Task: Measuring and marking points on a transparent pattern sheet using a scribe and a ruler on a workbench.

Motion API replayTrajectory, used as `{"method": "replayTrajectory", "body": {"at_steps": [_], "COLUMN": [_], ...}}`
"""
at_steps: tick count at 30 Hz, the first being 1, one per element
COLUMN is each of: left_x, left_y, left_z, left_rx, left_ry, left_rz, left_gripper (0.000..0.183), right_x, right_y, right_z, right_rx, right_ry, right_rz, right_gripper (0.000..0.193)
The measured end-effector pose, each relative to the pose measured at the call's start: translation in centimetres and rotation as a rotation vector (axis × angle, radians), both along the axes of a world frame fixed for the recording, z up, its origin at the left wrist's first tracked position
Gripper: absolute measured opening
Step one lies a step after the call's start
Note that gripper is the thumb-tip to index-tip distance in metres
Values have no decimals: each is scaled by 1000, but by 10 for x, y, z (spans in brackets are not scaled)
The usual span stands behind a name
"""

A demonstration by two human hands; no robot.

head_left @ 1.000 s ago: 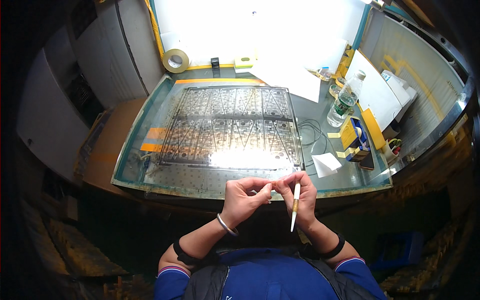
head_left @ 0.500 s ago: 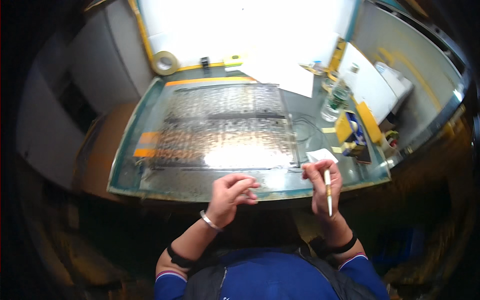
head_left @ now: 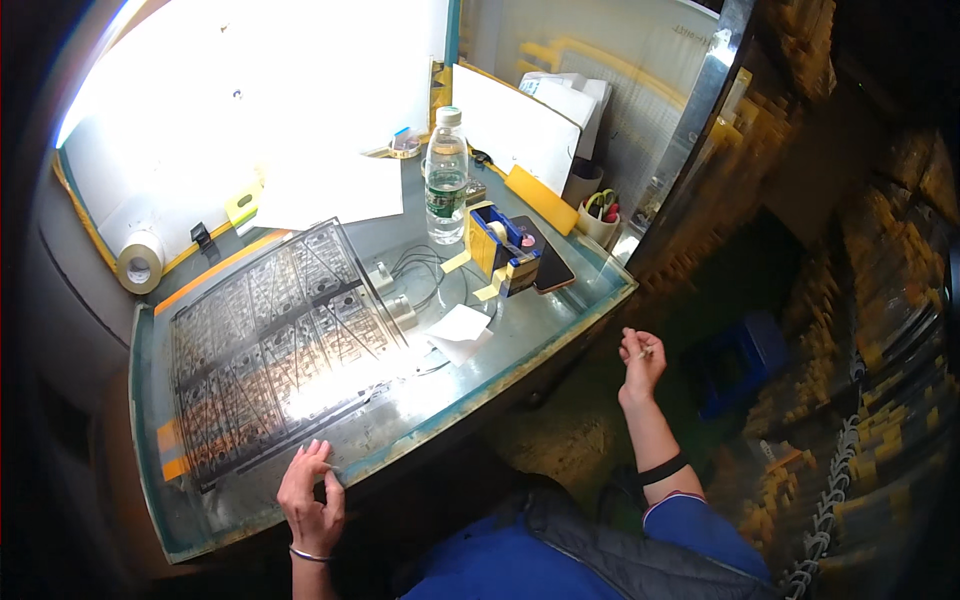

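Note:
My left hand [head_left: 312, 498] is at the near edge of the glass-topped table, fingers loosely bent and apart from the thumb, holding nothing. Just beyond its fingertips lies a flat dark panel [head_left: 285, 345] covered in a dense circuit-like pattern, with strong glare on its near part. Out past the table's right side, my right hand [head_left: 641, 372] is raised over the floor with curled fingers. A thin pale pen [head_left: 646, 352] shows between them, seen almost end-on and mostly hidden by the hand.
On the table [head_left: 400, 440] are a water bottle [head_left: 446, 190], a blue tape dispenser [head_left: 505, 250] over a dark phone [head_left: 555, 262], a folded white paper [head_left: 460, 325], cables and a tape roll [head_left: 140, 262]. A cup of scissors [head_left: 600, 215] stands at the right corner; a blue crate [head_left: 740, 365] is below.
The view has swung to the right. My right hand has moved away from the table, out over the floor, still with the pen. My left hand is now at the table's near edge.

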State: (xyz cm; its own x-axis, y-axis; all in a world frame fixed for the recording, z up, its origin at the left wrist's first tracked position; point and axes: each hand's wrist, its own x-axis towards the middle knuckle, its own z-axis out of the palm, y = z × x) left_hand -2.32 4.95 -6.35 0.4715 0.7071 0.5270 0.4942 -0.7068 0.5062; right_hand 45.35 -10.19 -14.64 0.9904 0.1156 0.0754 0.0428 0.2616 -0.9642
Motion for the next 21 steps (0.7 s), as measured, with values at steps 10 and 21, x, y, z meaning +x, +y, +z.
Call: {"method": "replayTrajectory", "body": {"at_steps": [10, 21], "left_x": [-19, -17], "left_y": [5, 5], "left_z": [0, -1], "left_rx": [-152, -83], "left_ry": [-109, -102], "left_rz": [-6, 20], "left_gripper": [6, 9], "right_x": [-30, -55], "right_y": [48, 39], "right_z": [-24, -21], "right_rx": [-59, -85], "right_ry": [-239, -284], "right_rz": [-165, -27], "right_gripper": [18, 16]}}
